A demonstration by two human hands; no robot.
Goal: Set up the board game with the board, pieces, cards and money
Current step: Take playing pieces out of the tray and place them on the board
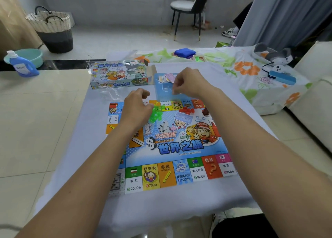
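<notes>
Board point(172, 148) on pale cloth point(179, 201), tiled floor point(36, 130) around.

Board point(168, 148) centre: "大富翁", "世界之旅", "DA XIONG". Near-edge squares: "埃及 2000分", "所得税 700分", "命运 DESTINY", "2000分", "澳大利亚 1600分", "机会", "1000分". Box point(119, 74): "世界之旅".

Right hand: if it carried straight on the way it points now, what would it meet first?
Most likely the blue plastic tray with paper money: the right hand hangs over its near right part, fingers curled down and left toward it. Depth is unclear from this single view.
</notes>
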